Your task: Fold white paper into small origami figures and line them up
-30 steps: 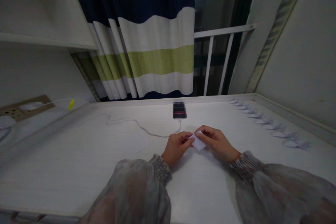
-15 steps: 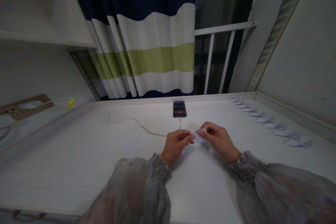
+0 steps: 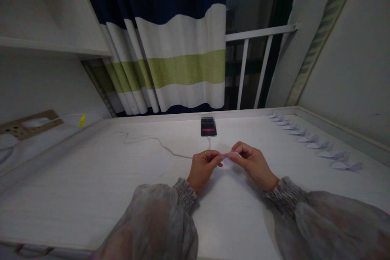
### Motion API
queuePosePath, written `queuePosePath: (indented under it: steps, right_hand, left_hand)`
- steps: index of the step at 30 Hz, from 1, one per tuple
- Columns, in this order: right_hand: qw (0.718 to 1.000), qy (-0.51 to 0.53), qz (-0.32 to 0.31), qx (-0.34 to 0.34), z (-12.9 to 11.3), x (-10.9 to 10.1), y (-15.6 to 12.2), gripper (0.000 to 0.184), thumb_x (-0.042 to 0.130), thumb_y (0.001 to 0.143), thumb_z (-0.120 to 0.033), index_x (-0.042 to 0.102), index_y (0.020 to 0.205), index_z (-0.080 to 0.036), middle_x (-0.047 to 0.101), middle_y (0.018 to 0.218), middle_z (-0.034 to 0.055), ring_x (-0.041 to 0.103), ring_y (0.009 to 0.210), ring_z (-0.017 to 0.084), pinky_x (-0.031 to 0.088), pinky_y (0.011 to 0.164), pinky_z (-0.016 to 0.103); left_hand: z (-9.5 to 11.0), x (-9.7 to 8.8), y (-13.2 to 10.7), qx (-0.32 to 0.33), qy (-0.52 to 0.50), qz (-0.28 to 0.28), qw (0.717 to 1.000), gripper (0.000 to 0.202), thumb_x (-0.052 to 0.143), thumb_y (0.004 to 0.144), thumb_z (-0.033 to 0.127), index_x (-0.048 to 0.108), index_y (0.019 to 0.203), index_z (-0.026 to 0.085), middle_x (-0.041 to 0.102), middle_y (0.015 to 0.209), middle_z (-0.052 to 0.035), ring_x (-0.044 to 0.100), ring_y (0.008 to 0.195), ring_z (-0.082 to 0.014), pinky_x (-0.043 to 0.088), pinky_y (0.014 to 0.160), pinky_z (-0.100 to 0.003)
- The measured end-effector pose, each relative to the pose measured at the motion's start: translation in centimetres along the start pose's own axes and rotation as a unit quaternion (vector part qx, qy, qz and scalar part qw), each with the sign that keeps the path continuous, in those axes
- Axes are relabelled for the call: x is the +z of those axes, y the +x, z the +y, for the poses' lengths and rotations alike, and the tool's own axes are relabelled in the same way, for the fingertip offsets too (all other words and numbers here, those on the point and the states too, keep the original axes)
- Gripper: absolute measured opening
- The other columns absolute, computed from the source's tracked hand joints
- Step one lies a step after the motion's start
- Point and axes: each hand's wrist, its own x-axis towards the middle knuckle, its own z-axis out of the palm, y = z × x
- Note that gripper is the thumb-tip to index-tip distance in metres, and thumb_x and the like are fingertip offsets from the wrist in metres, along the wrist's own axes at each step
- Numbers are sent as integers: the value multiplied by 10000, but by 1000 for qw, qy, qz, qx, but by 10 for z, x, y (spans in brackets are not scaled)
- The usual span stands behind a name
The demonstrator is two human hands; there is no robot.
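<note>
A small folded piece of white paper (image 3: pixel 228 160) is pinched between my two hands above the white table. My left hand (image 3: pixel 203 167) grips its left end between thumb and fingers, with a ring on one finger. On its right end, the thumb and index finger of my right hand (image 3: pixel 252 163) are closed. The fingertips of both hands nearly meet and cover much of the paper, so its exact fold is hidden. Several folded white paper pieces (image 3: pixel 318 145) stand in a slanting row at the table's right side.
A phone (image 3: pixel 209 126) lies at the back of the table, joined to a white cable (image 3: pixel 170 152) that runs left. A power strip (image 3: pixel 33 124) with plugs is at the far left. Behind the table hang a striped curtain (image 3: pixel 183 69) and a white window rail (image 3: pixel 262 32).
My fingertips have drawn closer together. The paper has tilted, so less of its flat face shows between my hands. The row of paper pieces and the phone have stayed in place.
</note>
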Motion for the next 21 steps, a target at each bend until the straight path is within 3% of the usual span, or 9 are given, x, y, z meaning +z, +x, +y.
queuePosePath:
  steps: [9, 21]
  right_hand:
    - [995, 17, -68, 64, -2, -3, 0, 231, 557, 706, -374, 619, 670, -155, 529, 656, -4, 448, 618, 111, 341, 564, 244]
    - [996, 22, -41, 82, -4, -3, -1, 267, 589, 674, -403, 595, 606, -145, 494, 589, -20, 425, 568, 98, 329, 526, 230]
  left_hand:
    - [0, -1, -2, 7, 7, -10, 1000, 167, 648, 622, 293, 621, 645, 130, 576, 518, 6, 530, 474, -87, 403, 502, -200]
    - [0, -1, -2, 3, 5, -9, 1000, 209, 656, 617, 323, 615, 665, 123, 563, 477, 19, 522, 432, -79, 396, 470, -192]
